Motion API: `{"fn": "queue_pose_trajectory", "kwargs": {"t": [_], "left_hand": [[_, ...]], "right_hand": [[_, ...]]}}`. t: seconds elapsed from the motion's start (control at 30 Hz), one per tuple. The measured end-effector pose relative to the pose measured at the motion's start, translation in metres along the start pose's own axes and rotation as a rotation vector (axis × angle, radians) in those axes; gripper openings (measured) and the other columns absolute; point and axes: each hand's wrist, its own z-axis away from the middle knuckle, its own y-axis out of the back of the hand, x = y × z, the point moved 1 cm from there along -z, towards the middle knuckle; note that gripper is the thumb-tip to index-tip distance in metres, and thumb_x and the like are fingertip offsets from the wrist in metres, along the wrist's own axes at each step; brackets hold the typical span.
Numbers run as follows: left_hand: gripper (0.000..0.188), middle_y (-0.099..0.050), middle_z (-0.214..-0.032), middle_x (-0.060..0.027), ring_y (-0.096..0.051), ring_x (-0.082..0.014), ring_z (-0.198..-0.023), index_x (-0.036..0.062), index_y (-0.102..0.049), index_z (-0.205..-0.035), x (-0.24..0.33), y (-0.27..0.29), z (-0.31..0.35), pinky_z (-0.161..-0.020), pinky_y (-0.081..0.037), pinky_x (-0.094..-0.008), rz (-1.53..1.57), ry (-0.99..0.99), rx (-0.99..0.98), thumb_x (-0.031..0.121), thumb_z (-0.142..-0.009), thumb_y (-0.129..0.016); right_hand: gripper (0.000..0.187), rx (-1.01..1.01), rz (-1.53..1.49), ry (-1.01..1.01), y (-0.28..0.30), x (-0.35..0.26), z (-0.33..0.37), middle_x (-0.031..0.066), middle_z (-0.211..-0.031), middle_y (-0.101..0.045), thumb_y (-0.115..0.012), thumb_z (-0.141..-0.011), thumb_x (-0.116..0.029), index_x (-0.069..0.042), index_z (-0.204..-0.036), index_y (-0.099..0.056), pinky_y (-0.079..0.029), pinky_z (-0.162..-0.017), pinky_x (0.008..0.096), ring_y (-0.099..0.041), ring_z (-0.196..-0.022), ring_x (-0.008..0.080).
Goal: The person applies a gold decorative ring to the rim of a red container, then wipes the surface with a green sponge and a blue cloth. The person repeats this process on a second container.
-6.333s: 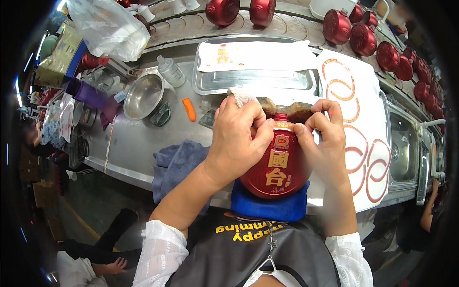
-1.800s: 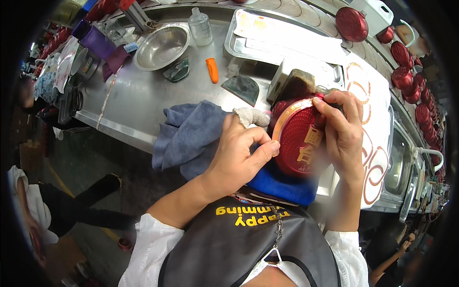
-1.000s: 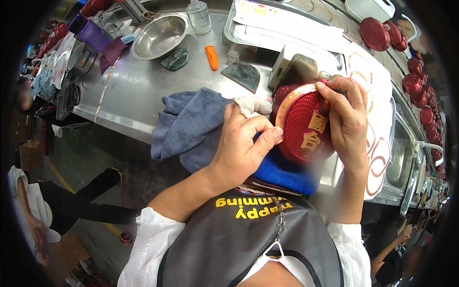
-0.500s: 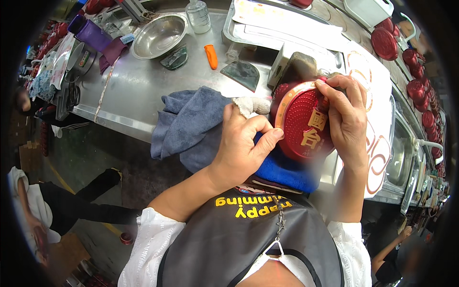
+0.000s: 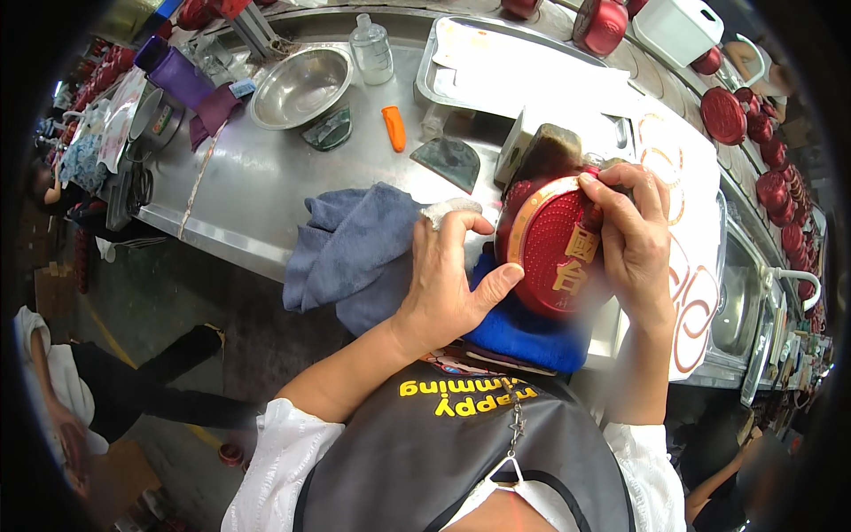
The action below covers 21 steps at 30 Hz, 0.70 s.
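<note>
Head view: nearest the lower edge, a grey apron [image 5: 443, 452] fills the foreground, its lower part cut off by the frame. Just beyond it a blue cloth pad [image 5: 523, 332] lies at the near edge of the steel counter [image 5: 257, 186], mostly hidden under the red round bottle [image 5: 554, 257], which lies on its side over the pad with its gold-rimmed face turned up. The left hand [image 5: 443, 284] is closed against the bottle's left side, thumb pressed to the rim and a small white wad [image 5: 448, 210] pinched under the fingers. The right hand [image 5: 629, 239] clamps the bottle from the right, fingertips curled over its upper edge; the bottle's neck and far side are hidden behind both hands. A grey-blue rag [image 5: 355, 248] lies crumpled at the near edge, touching the left hand. Farther in sit a dark sponge-like block [image 5: 550, 151], an orange tool [image 5: 394, 127], a steel bowl [image 5: 301, 84] and a clear plastic bottle [image 5: 372, 49]. A steel tray [image 5: 523, 75] lies toward the far edge. More red bottles [image 5: 753, 133] line the far right, small and blurred by the lens.
</note>
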Motion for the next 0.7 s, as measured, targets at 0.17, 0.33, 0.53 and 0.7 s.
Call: {"fn": "queue_pose_trajectory", "kwargs": {"t": [0.17,0.33,0.53,0.7], "left_hand": [[0.071,-0.056,-0.131,-0.0202,-0.048,-0.0362,-0.122,-0.0019,-0.049,-0.133,-0.004,-0.002,-0.008,-0.111,-0.033,-0.0469,0.112,-0.018,-0.016,0.056,-0.096,-0.069],[0.071,-0.056,-0.132,-0.0208,-0.049,-0.0350,-0.125,-0.0034,-0.047,-0.135,-0.011,-0.008,-0.011,-0.112,-0.035,-0.0452,0.379,0.150,-0.083,0.056,-0.099,-0.064],[0.067,-0.057,-0.128,-0.0207,-0.051,-0.0329,-0.123,-0.0032,-0.049,-0.132,-0.012,-0.010,-0.016,-0.111,-0.037,-0.0443,0.406,0.134,-0.073,0.052,-0.099,-0.068],[0.063,-0.057,-0.126,-0.0189,-0.053,-0.0306,-0.119,-0.0020,-0.051,-0.130,-0.015,-0.005,-0.037,-0.108,-0.040,-0.0424,0.449,0.110,-0.078,0.048,-0.098,-0.071]], "right_hand": [[0.045,0.005,0.005,0.007,0.000,0.000,-0.001,0.0118,-0.113,-0.063,-0.059,-0.078,0.015,-0.006,-0.115,-0.075,-0.047,-0.100,0.0422,-0.057,-0.114,0.0330],[0.044,0.020,0.024,0.001,0.000,-0.002,-0.001,0.0116,-0.111,-0.063,-0.059,-0.079,0.015,-0.005,-0.114,-0.075,-0.048,-0.098,0.0416,-0.058,-0.112,0.0324],[0.043,0.021,0.025,-0.004,0.000,-0.002,-0.001,0.0116,-0.111,-0.063,-0.060,-0.078,0.015,-0.005,-0.113,-0.075,-0.048,-0.099,0.0419,-0.058,-0.113,0.0328],[0.049,0.019,0.006,-0.018,-0.002,0.000,0.001,0.0116,-0.116,-0.063,-0.062,-0.073,0.015,-0.008,-0.114,-0.075,-0.048,-0.101,0.0459,-0.056,-0.118,0.0361]]}}
